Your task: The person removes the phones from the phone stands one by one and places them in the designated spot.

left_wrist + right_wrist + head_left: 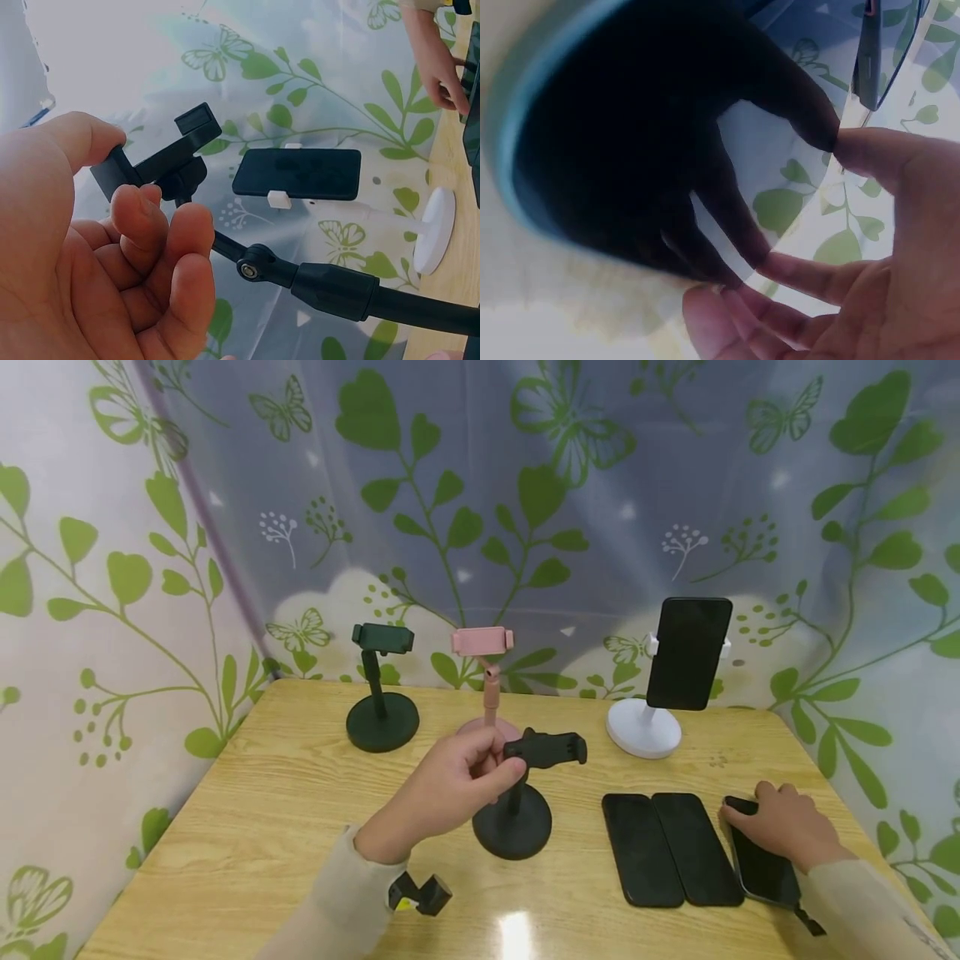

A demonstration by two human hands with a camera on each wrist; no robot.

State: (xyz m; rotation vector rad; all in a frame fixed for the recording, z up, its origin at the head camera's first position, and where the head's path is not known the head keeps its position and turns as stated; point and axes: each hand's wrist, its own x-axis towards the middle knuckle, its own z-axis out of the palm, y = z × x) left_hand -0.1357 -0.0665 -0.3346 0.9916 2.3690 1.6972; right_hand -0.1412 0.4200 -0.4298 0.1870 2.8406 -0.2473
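My left hand point(457, 781) pinches one end of the clamp point(551, 749) on a black phone stand. That stand's round base point(512, 827) rests on the table; in the left wrist view its jointed arm point(337, 291) runs off to the right. Over the rightmost phone point(765, 864) lies my right hand point(795, 822), thumb at the left edge and fingers at the far side. In the right wrist view, the glossy dark phone face point(622, 142) mirrors the fingers point(802, 277) touching it. Two more black phones point(641, 852) lie side by side just left of it.
A white stand point(643, 731) at the back right holds an upright black phone point(690, 652). At the back stand a dark green stand point(381, 718) and a pink stand point(491, 689), the pink one just behind the black one. A leaf-patterned curtain point(465, 485) hangs behind the wooden table point(262, 810).
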